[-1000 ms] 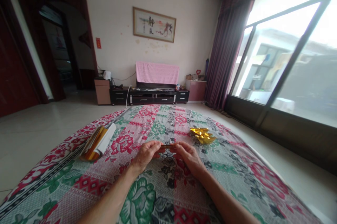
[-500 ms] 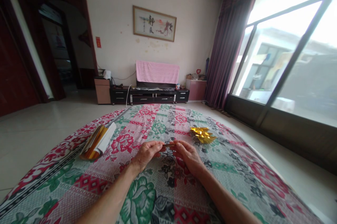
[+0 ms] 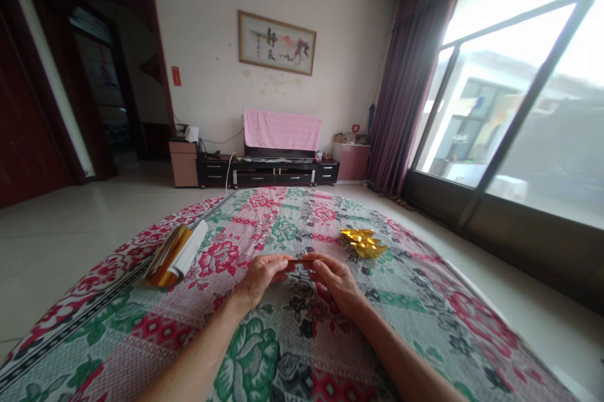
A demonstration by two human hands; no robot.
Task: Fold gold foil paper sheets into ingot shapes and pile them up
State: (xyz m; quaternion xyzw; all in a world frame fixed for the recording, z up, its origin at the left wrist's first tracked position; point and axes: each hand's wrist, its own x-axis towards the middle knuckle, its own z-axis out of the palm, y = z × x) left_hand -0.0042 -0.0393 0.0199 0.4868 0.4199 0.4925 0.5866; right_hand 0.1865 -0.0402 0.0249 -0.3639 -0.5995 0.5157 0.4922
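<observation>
Between my hands, over the middle of the patterned cloth, a thin narrow strip (image 3: 302, 261) is held level; it looks like brownish-gold folded paper seen edge-on. My left hand (image 3: 264, 276) pinches its left end between thumb and fingers. At its right end my right hand (image 3: 334, 277) is closed on it, thumb on top. Shiny gold folded pieces (image 3: 363, 243) lie on the cloth beyond my right hand. To the left rests a loose roll of gold and white sheets (image 3: 174, 256).
The floral cloth (image 3: 255, 351) covers a rounded table under my forearms. Across the room stand a low black cabinet (image 3: 274, 177) and a screen under a pink cloth (image 3: 282, 129). Large windows and a purple curtain (image 3: 401, 87) are on the right.
My left fingertips have shifted slightly left, and more of the thin strip shows between my hands. The gold pieces and the roll have not moved.
</observation>
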